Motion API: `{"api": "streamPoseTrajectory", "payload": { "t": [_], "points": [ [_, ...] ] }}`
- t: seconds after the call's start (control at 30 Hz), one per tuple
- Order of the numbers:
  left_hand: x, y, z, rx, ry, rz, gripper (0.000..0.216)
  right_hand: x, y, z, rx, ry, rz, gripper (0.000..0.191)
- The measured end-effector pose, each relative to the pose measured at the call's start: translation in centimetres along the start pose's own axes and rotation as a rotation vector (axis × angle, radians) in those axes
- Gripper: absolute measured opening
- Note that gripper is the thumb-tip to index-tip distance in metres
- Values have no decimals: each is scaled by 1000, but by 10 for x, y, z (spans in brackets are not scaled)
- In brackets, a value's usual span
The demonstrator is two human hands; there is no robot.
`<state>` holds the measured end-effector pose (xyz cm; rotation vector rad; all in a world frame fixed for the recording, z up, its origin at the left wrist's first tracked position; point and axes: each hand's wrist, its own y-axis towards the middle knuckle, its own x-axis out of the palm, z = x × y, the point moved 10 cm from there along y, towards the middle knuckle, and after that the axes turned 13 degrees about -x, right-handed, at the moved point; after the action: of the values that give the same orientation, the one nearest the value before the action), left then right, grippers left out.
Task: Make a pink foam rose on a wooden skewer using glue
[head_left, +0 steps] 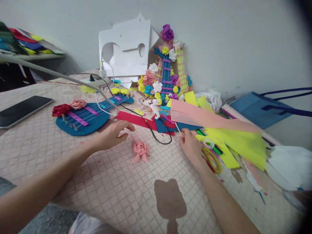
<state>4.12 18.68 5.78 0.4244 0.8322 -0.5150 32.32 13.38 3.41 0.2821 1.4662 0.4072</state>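
A pink crepe-paper-like flower (140, 150) with pointed petals lies on the quilted table cover, between my two hands. My left hand (115, 135) hovers left of the flower, fingers apart and slightly bent, with nothing visible in it. A thin wooden stick (178, 128) rises from the closed fingers of my right hand (190, 145), at the edge of the coloured sheets. Behind the flower lie a red strip (134, 122) and a dark blue piece (168, 125). A white glue gun (154, 106) rests beyond them, its black cord looping forward.
A blue guitar-shaped craft (84, 120) with flowers lies left, near a phone (25, 110). Yellow scissors (215, 162), a tape roll (208, 143), and pink (207, 117) and yellow sheets (243, 143) are at right. Decorated guitars (166, 74) and white cut-out board (125, 35) lean against the wall.
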Motion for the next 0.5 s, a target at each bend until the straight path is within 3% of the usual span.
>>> {"api": "streamPoseTrajectory", "payload": {
  "t": [0.13, 0.27, 0.4, 0.5],
  "points": [
    [-7, -2, -7, -35, -88, 60, 19, -28, -4, -5, 6, 92, 151, 23],
    [-9, -13, -1, -7, -88, 82, 18, -56, -13, -45, -151, 323, 273, 23],
    [5, -41, 7, -15, 2, 69, 21, -63, -25, -101, -298, 558, 203, 22],
    [17, -65, 6, -100, 64, 147, 15, -63, -33, -136, -378, 612, 107, 21]
  ]
}}
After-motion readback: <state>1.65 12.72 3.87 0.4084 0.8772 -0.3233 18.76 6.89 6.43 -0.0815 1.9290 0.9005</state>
